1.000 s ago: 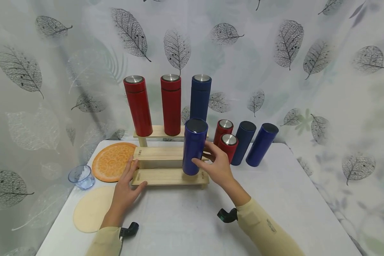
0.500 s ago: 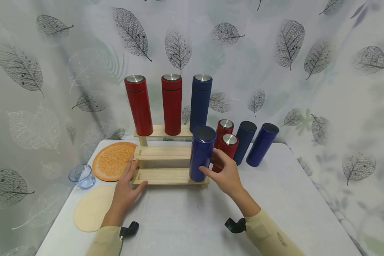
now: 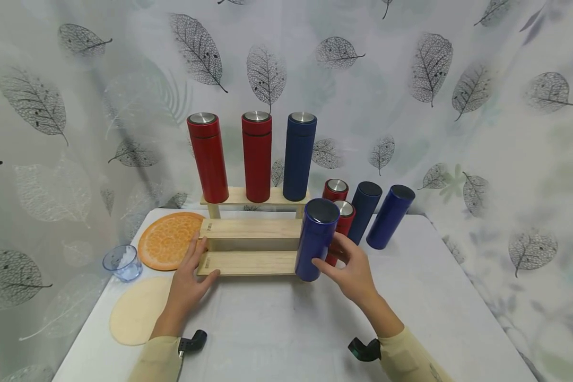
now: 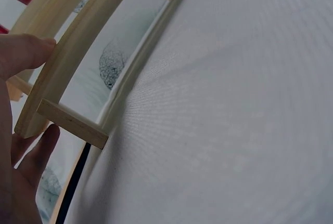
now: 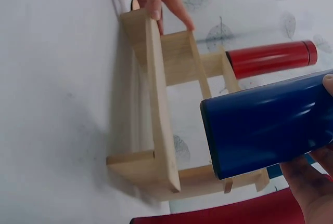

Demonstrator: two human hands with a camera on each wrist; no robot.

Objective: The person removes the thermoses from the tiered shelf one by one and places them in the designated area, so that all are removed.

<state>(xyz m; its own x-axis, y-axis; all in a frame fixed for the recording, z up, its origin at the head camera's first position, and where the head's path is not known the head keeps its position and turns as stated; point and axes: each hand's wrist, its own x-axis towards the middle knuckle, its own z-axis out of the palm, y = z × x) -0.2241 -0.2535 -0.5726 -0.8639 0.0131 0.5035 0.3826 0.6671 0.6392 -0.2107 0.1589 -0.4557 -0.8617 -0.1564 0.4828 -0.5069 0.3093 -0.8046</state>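
Just beyond the fingers of your right hand [image 3: 355, 270], a front red flask [image 3: 347, 220] stands on the worktop [image 3: 267, 329], partly hidden behind them, with a rear red flask [image 3: 336, 191] behind it. Right of that pair you have a dark blue flask [image 3: 364, 212], then a glossy blue flask [image 3: 390, 217]. Left of those same fingers runs the wooden rack [image 3: 253, 262]; farther off, its top tier carries a left red bottle [image 3: 207, 159], a middle red bottle [image 3: 257, 159] and a navy bottle [image 3: 299, 156].

Your left hand [image 3: 186, 284] has its fingers spread, touching the rack's left end. An orange mat [image 3: 169, 241] lies just past them, a pale disc [image 3: 138, 313] beside that hand, and a glass [image 3: 124, 263] farther left.

Your right fingers grasp the held blue flask [image 3: 315, 244], thumb low on its side, at the rack's right end. Its long axis is near upright, dark round end up, top leaning right in the head view; whether its base touches the rack, you cannot tell.
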